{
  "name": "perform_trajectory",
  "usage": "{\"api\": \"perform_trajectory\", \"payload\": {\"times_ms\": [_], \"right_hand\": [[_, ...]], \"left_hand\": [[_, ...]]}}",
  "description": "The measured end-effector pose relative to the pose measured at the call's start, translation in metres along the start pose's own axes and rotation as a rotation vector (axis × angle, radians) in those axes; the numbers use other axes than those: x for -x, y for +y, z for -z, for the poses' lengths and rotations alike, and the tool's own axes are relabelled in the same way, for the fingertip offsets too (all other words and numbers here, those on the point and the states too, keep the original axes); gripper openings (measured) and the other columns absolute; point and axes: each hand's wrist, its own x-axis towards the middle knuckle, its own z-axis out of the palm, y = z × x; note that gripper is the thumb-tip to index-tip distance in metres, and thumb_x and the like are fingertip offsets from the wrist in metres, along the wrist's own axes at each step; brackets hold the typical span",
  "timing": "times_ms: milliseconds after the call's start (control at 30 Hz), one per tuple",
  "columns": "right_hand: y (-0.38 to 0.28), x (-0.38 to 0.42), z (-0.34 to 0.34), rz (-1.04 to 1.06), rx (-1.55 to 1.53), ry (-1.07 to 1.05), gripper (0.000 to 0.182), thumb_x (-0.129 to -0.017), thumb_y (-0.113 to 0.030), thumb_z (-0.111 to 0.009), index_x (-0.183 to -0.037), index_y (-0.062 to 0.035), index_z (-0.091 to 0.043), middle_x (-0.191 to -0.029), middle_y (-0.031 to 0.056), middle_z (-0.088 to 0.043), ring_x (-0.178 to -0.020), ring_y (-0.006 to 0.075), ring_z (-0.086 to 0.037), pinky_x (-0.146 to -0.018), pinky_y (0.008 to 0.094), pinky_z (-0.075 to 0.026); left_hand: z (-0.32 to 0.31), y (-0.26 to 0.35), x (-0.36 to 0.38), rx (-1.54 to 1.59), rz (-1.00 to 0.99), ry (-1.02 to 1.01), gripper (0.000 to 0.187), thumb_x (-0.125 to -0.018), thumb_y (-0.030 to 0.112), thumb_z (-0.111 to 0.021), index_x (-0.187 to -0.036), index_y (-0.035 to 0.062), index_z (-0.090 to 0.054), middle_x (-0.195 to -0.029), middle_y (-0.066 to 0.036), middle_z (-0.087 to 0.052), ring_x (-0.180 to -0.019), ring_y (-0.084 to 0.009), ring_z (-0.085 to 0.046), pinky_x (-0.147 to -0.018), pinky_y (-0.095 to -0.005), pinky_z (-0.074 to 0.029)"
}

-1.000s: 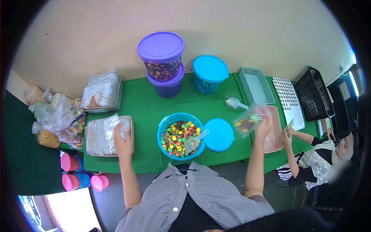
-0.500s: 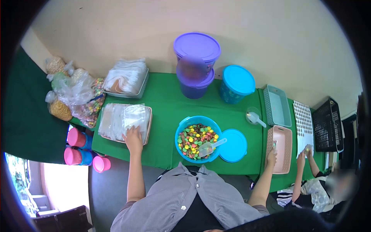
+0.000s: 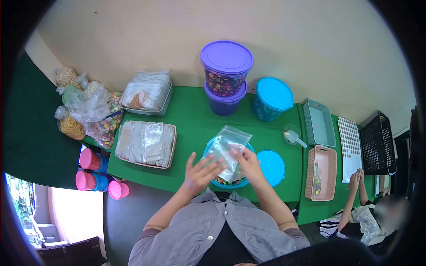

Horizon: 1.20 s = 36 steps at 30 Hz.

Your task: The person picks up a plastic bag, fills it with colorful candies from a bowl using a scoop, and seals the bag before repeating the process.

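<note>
Above the blue bowl [image 3: 208, 153] we see a clear plastic bag [image 3: 227, 148] held up in mid-air, empty as far as we can tell. Our right hand [image 3: 248, 164] pinches its lower right edge between thumb and fingers, closed on the plastic. Our left hand [image 3: 199, 174] sits at the bag's lower left corner with fingers spread wide; its fingertips touch the plastic, though we cannot tell whether it grips. Under the bag, coloured candies [image 3: 220, 180] show at the bowl's near rim.

Just right of the bowl lies its blue lid [image 3: 274, 165] on the green tablecloth [image 3: 191, 122]. Left of the bowl, a tray of flat clear bags [image 3: 144, 142] rests well apart from our hands, with another tray of stacked bags [image 3: 148, 91] behind it. At the wall stand two purple tubs [image 3: 226, 75], one on the other, and beside them a lidded blue tub [image 3: 271, 98]. Farther right we note a pink basket [image 3: 321, 173] with a few filled packets inside, and another person's hands [image 3: 356, 178] near its far side.
</note>
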Motion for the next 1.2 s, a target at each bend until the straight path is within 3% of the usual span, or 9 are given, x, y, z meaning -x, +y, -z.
{"api": "perform_trajectory", "payload": {"times_ms": [67, 167, 233, 400, 533, 800, 900, 1100, 1200], "right_hand": [[-0.009, 0.002, -0.008, 0.056, -0.042, 0.018, 0.026, -0.098, -0.02, -0.054, -0.112, -0.0003, -0.062, -0.101, 0.0066, -0.067, -0.093, 0.0148, -0.063, -0.085, 0.0294, -0.048], [-0.015, 0.006, -0.003, 0.118, 0.039, -0.018, 0.021, -0.095, -0.014, -0.057, -0.109, 0.0003, -0.064, -0.099, 0.0069, -0.067, -0.094, 0.0154, -0.063, -0.086, 0.029, -0.048], [-0.023, 0.014, -0.003, 0.058, 0.103, -0.18, 0.021, -0.093, -0.015, -0.06, -0.106, 0.0016, -0.064, -0.099, 0.0091, -0.066, -0.091, 0.0152, -0.062, -0.085, 0.0291, -0.047], [-0.016, 0.016, -0.006, 0.231, 0.38, -0.205, 0.02, -0.09, -0.013, -0.061, -0.105, 0.0002, -0.064, -0.101, 0.0113, -0.064, -0.096, 0.016, -0.059, -0.085, 0.0305, -0.046], [-0.02, 0.021, -0.011, 0.45, 0.444, 0.267, 0.023, -0.086, -0.014, -0.065, -0.103, 0.0003, -0.058, -0.1, 0.0106, -0.057, -0.092, 0.0142, -0.055, -0.081, 0.0288, -0.044], [-0.018, 0.029, -0.022, 0.176, 0.049, 0.051, 0.028, -0.086, -0.006, -0.063, -0.109, -0.0036, -0.047, -0.092, 0.0027, -0.053, -0.081, 0.0083, -0.052, -0.072, 0.0237, -0.043], [-0.018, 0.024, -0.02, 0.083, -0.051, 0.036, 0.026, -0.086, -0.003, -0.061, -0.109, -0.0028, -0.049, -0.089, 0.0017, -0.055, -0.078, 0.0071, -0.052, -0.07, 0.0222, -0.043], [-0.031, 0.032, -0.02, 0.113, 0.341, -0.101, 0.007, -0.083, -0.002, -0.064, -0.086, 0.0038, -0.063, -0.077, 0.0039, -0.064, -0.068, 0.0086, -0.059, -0.061, 0.0235, -0.047], [-0.036, 0.035, -0.022, 0.191, 0.553, 0.045, 0.008, -0.082, -0.003, -0.066, -0.086, 0.0031, -0.063, -0.079, 0.0047, -0.064, -0.069, 0.0097, -0.06, -0.061, 0.0239, -0.047]], "left_hand": [[0.002, 0.011, -0.002, 0.029, -0.096, -0.014, 0.058, -0.073, 0.028, -0.076, -0.128, 0.0211, -0.059, -0.127, -0.004, -0.059, -0.125, -0.0222, -0.05, -0.115, -0.052, -0.015], [0.009, 0.013, -0.016, 0.332, 0.347, 0.181, 0.109, -0.063, 0.047, -0.083, -0.151, 0.0225, -0.023, -0.14, -0.019, -0.045, -0.13, -0.0312, -0.044, -0.116, -0.0506, -0.012], [0.003, -0.003, -0.028, 1.222, 0.612, 0.311, 0.136, -0.058, 0.052, -0.086, -0.152, 0.0199, 0.006, -0.145, -0.028, -0.033, -0.133, -0.0381, -0.039, -0.114, -0.0489, -0.018], [0.006, -0.006, -0.04, 1.632, 0.867, 0.042, 0.097, -0.079, -0.003, -0.072, -0.152, 0.0069, -0.009, -0.095, -0.011, -0.071, -0.094, -0.0135, -0.066, -0.087, -0.0289, -0.05], [0.004, -0.001, -0.036, 1.395, 0.942, 0.024, 0.084, -0.076, -0.003, -0.075, -0.146, 0.0025, -0.03, -0.096, -0.008, -0.069, -0.089, -0.0122, -0.066, -0.084, -0.0248, -0.05], [0.007, 0.014, -0.039, 0.77, 0.442, 0.173, 0.043, -0.062, -0.009, -0.074, -0.103, 0.0028, -0.071, -0.079, -0.008, -0.067, -0.077, -0.0206, -0.065, -0.076, -0.034, -0.053], [0.002, 0.008, -0.035, 0.628, 0.129, 0.091, 0.058, -0.061, -0.003, -0.076, -0.117, 0.0057, -0.063, -0.092, -0.008, -0.068, -0.084, -0.0261, -0.064, -0.087, -0.0413, -0.049], [0.0, 0.013, -0.039, 0.673, 0.209, -0.148, 0.092, -0.057, 0.012, -0.082, -0.139, 0.0134, -0.039, -0.121, -0.007, -0.059, -0.115, -0.0281, -0.054, -0.113, -0.0518, -0.024], [-0.002, 0.007, -0.026, 0.738, 0.367, -0.197, 0.086, -0.056, 0.009, -0.081, -0.134, 0.0141, -0.045, -0.114, -0.006, -0.061, -0.113, -0.0296, -0.055, -0.111, -0.0506, -0.029]]}}
